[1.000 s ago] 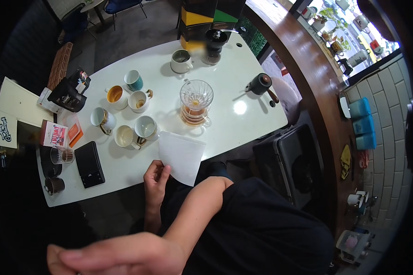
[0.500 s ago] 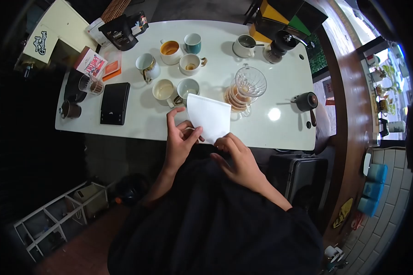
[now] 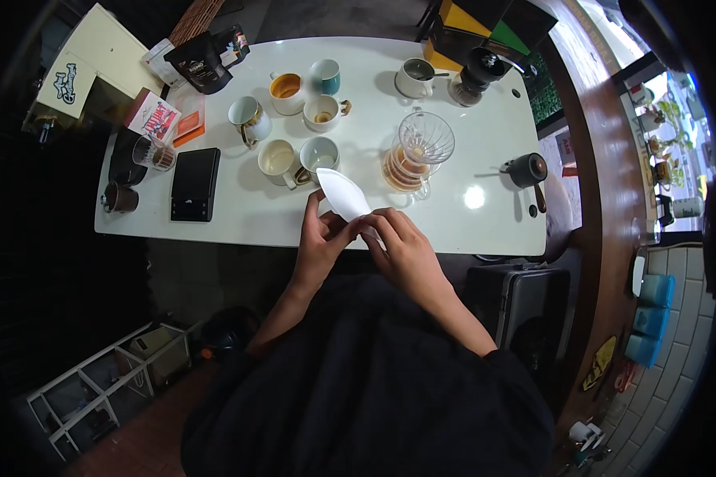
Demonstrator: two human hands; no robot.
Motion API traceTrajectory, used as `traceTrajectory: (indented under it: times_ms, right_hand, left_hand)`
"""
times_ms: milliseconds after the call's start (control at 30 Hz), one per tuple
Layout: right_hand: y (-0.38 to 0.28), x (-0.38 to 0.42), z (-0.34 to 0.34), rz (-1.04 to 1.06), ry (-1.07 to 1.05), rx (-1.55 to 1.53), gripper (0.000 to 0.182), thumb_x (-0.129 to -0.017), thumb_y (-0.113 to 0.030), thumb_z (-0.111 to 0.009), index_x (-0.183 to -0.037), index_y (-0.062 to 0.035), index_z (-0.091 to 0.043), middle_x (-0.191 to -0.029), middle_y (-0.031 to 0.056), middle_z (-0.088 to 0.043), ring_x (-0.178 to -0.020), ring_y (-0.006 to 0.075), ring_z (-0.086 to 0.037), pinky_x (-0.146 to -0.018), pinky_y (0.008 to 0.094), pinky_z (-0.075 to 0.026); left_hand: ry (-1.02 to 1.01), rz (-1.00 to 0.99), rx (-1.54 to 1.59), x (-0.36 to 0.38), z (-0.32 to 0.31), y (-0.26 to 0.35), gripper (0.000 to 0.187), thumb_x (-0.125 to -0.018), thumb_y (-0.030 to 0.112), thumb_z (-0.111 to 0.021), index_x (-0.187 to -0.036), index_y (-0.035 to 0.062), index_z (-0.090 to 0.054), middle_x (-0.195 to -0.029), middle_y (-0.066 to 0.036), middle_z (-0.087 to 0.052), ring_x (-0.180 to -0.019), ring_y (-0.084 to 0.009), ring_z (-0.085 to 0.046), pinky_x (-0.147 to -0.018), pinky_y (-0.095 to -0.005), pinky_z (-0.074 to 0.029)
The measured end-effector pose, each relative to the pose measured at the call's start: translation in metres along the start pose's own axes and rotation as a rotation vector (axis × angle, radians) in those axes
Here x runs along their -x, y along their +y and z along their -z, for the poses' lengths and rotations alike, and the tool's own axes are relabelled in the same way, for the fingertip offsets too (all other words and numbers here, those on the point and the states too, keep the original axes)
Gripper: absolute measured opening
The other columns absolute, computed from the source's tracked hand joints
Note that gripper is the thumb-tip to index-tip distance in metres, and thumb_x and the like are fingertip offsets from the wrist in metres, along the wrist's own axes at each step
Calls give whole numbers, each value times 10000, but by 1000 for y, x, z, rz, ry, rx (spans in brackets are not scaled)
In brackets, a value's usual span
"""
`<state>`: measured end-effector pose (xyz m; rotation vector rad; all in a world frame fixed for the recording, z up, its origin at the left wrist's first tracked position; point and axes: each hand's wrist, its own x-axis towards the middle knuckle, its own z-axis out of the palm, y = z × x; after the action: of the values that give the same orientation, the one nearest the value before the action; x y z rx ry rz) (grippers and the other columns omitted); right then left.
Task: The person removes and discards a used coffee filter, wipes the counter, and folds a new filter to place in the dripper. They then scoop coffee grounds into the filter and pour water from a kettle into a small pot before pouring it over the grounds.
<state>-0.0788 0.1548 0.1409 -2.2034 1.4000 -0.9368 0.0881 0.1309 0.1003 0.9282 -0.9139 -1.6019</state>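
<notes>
At the near side of the counter [image 3: 247,226], we hold the paper [image 3: 343,194] up in front of us, its narrow end toward our body and its wide end leaning out over the counter. Our left hand [image 3: 321,245] closes on its left side, the index finger bent along the edge; our right hand [image 3: 406,240] pinches the low corner, the fingertips of both meeting there. If we press too hard at that corner, the thin sheet could crease or tear; if either pinch slackens, it could slip down past the counter's edge to the floor. Just beyond, the white cup [image 3: 319,151] is partly hidden by the paper, and we cannot tell whether they touch; a careless push forward could nudge it into the cream cup [image 3: 278,160] beside it. Out to the right stands the dripper [image 3: 427,135] on its server [image 3: 403,172]; glass on glass, it could topple if our right hand swung wide. Farther back, the spoon cup [image 3: 414,82] and the grinder [image 3: 477,75] sit well apart from our hands.
</notes>
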Motion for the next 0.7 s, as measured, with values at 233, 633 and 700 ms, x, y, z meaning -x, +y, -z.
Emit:
traceTrajectory:
  times_ms: [233,633,700]
  right_hand:
    - [5,10,-13,-131,62,-15,125,-891,-24,-645,-1011,-7,-612,-953,107,-612,-862,301,-643,-771,405,-535]
    - [3,16,-19,-137,106,53,144,-872,-36,-680,-1011,-25,-644,-979,85,-632,-875,274,-643,-767,391,-534]
    - [4,15,-17,-151,105,20,151,-874,-58,-696,-1011,-26,-641,-980,88,-632,-881,280,-644,-769,393,-533]
  left_hand:
    - [-122,101,-16,-15,19,-14,260,-1027,205,-618,-1191,37,-506,-900,-74,-693,-760,-122,-661,-651,-254,-492]
    - [-186,181,1,-34,28,-14,184,-1052,222,-574,-978,57,-605,-856,-15,-646,-741,-82,-612,-658,-239,-466]
    - [-195,186,36,-33,29,-15,174,-1050,215,-580,-983,58,-612,-848,-7,-644,-748,-79,-608,-673,-237,-463]
